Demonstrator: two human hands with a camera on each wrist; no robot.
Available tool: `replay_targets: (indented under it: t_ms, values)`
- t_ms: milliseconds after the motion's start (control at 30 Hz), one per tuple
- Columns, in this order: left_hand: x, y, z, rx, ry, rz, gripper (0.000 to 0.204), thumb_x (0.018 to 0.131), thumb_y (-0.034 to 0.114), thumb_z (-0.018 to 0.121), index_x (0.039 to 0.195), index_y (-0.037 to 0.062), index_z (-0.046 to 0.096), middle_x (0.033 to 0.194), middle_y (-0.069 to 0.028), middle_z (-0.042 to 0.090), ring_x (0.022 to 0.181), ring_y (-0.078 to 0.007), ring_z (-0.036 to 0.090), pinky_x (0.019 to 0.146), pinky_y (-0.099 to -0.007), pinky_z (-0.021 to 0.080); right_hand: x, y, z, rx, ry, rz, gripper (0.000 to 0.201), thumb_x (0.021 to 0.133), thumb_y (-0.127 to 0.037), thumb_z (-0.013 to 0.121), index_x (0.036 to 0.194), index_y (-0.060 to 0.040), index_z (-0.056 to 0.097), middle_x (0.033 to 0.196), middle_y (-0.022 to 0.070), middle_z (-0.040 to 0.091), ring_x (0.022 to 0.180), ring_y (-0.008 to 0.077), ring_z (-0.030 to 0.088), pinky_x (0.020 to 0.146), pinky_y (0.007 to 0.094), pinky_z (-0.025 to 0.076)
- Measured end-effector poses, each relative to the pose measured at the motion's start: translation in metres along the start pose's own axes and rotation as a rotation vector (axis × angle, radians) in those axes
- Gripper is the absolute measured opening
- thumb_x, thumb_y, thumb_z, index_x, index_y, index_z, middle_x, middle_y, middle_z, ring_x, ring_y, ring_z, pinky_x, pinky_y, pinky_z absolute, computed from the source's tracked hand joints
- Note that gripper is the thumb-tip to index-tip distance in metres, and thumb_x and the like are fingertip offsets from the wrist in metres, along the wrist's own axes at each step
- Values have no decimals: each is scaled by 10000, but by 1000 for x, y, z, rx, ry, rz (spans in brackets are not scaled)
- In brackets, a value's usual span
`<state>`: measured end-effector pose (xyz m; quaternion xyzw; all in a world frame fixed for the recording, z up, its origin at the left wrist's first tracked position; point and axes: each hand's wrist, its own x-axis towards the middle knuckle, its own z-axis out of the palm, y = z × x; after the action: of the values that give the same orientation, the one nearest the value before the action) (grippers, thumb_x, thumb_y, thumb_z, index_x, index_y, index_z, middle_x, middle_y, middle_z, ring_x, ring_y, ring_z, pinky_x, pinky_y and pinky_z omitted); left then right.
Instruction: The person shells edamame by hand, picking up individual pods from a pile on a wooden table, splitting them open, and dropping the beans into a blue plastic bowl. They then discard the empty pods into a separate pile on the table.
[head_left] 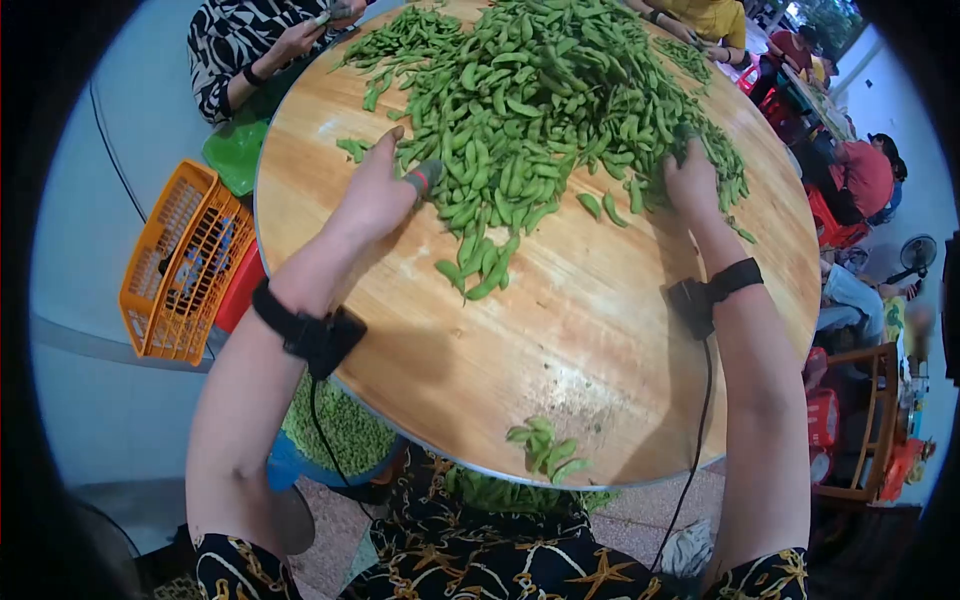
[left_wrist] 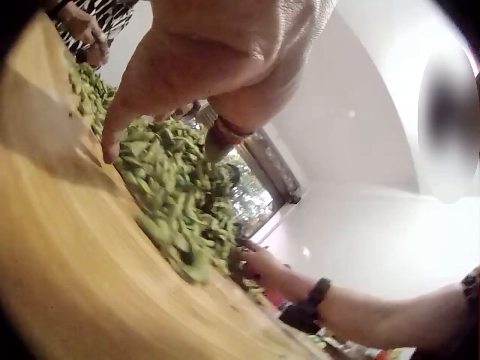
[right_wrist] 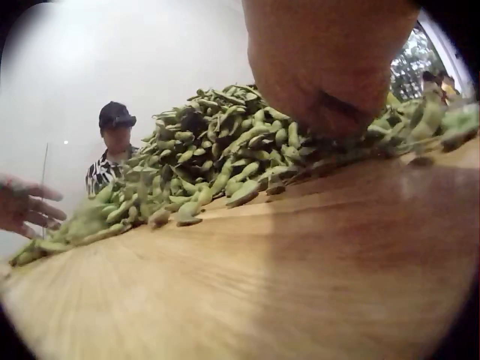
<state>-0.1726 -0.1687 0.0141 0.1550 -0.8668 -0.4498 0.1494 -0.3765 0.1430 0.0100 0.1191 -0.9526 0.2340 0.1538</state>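
A large heap of green soybean pods point(head_left: 530, 100) covers the far half of a round wooden table point(head_left: 600, 310). At the heap's near left edge is my left hand point(head_left: 372, 200), thumb and fingers spread apart; a dark cover with a red band point(head_left: 425, 178) sits on one digit, against the pods. My right hand point(head_left: 692, 185) reaches into the heap's right edge, its fingertips partly hidden among the pods. In the right wrist view the same hand point(right_wrist: 330, 67) hangs low over the wood beside the pods. Both wrists wear black straps with cameras.
A few loose pods point(head_left: 547, 450) lie at the table's near edge. Below it stands a blue basin of shelled beans point(head_left: 340, 430). Orange crates point(head_left: 185, 260) stand at the left. Other people sit around, one in a black-and-white patterned top point(head_left: 225, 50) across the table.
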Motion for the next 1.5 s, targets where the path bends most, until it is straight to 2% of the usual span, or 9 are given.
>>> replay_targets:
  t_ms: [200,433,800,900,967,1100,1233,1400,1500]
  values:
    - [39,16,42,243,-82,95,571,827,382,583,1301,118,404,1228,-226,485,1132,-345,473,941,-378,381,0,12,6,206,-12,-217,548,815,-220,571,1275,-15,357,1030,251,580,951,377,570,819,404,451]
    - [-24,54,88,171,-216,241,521,855,324,579,1257,32,423,1226,-228,485,1144,-332,467,967,-358,362,-59,-41,12,333,-248,-366,440,794,-165,570,1193,-28,445,873,260,598,844,409,577,751,434,467]
    - [-98,61,45,-30,-439,197,633,786,319,642,1297,30,402,1188,-242,513,1136,-355,479,959,-375,384,-142,-58,-47,139,-314,-507,457,789,-109,530,1240,-141,464,857,231,604,803,392,582,726,460,469]
    - [-109,58,33,352,104,577,459,790,167,641,1214,75,493,1054,-140,584,986,-274,559,840,-347,460,-159,-70,-71,-7,-250,-487,445,782,-86,539,1219,-138,474,873,221,601,805,378,582,705,454,469]
    - [-133,73,22,256,64,599,398,790,146,632,1165,71,519,1043,-132,580,954,-270,562,818,-342,464,-171,-71,-85,85,-33,-595,356,799,-81,530,1154,-97,510,799,213,604,747,373,590,668,444,482]
    - [-204,86,39,36,-246,689,273,784,86,601,1052,52,570,1040,-113,570,914,-286,564,787,-351,475,-196,-70,-117,66,-179,-467,175,795,-92,563,960,-32,560,652,190,598,660,380,589,607,441,476]
    - [-239,67,73,223,-227,807,277,770,79,613,1041,39,572,1041,-107,568,939,-298,562,818,-372,473,-235,-55,-123,132,-304,-270,250,775,-67,550,1023,-32,560,767,213,628,713,363,610,640,397,477]
    - [-248,60,75,-51,-512,960,282,736,111,664,997,28,599,1029,-121,586,999,-300,558,854,-381,466,-259,-45,-108,-41,-434,-191,244,782,-126,574,1010,-38,570,765,215,625,719,375,601,638,423,471]
    - [-247,77,63,-289,-448,766,310,719,126,691,998,21,608,1001,-138,597,949,-301,581,824,-372,482,-258,-42,-96,70,-261,-223,185,767,-161,613,919,-61,581,685,207,596,680,382,589,598,458,470]
